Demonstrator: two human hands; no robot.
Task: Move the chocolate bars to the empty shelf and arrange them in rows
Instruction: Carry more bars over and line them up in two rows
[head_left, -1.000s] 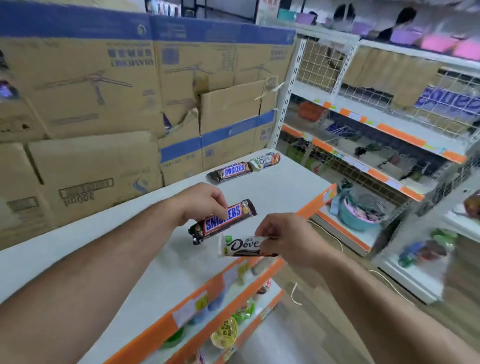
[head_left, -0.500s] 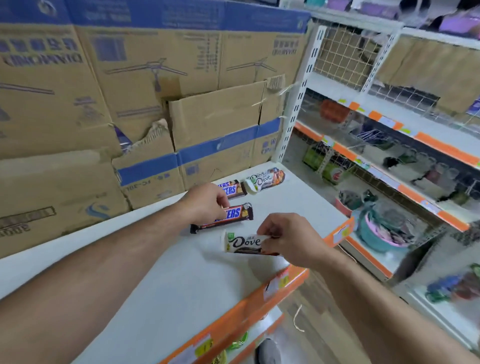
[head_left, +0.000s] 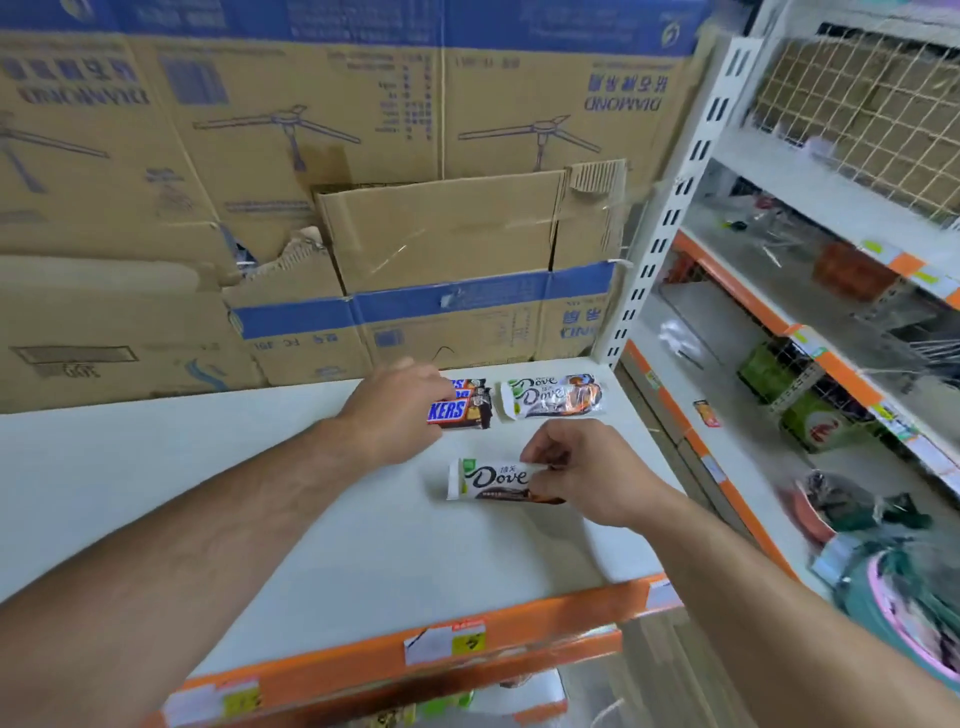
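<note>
the left hand (head_left: 395, 410) has just put its snickers bar (head_left: 460, 411) down by the others in the middle of the frame, fingers still on it; the right hand (head_left: 576, 467) still pinches a dove bar (head_left: 485, 480), next for its row on the shelf (head_left: 156, 467).

Both forearms are bare to the hands (head_left: 395, 410), lightly haired, with no sleeves, watch or rings.

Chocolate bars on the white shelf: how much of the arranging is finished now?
Done: Dove bars lie at the back. In hand: the left hand sets a Snickers bar beside them; the right hand holds another Dove bar, not yet in line.
</note>
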